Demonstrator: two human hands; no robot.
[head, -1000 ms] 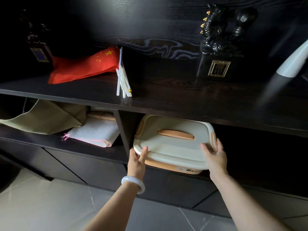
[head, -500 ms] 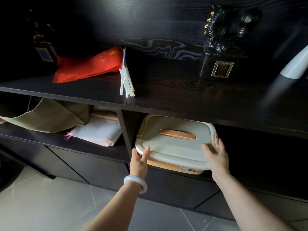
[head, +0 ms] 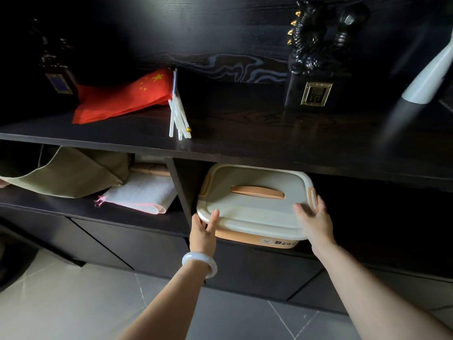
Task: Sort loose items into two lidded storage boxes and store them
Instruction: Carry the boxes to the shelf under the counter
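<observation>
A storage box (head: 252, 204) with a cream lid, a peach handle and a peach base sits partly inside the lower compartment of a dark shelf unit (head: 245, 148). My left hand (head: 203, 229) grips its front left corner, thumb on top of the lid and fingers underneath. My right hand (head: 315, 220) holds the front right corner, thumb on the lid and fingers along the side by the peach latch. Only one box is in view.
On the shelf top lie red flags (head: 122, 96) with white sticks, a black statue (head: 316, 52) on a plinth and a white object (head: 429, 74) at the right. The left compartment holds an olive cloth bag (head: 66, 173) and a white cloth (head: 142, 192). Grey floor tiles lie below.
The hands and box have barely shifted; the box sits a little deeper into the compartment and my left thumb lies further onto the lid.
</observation>
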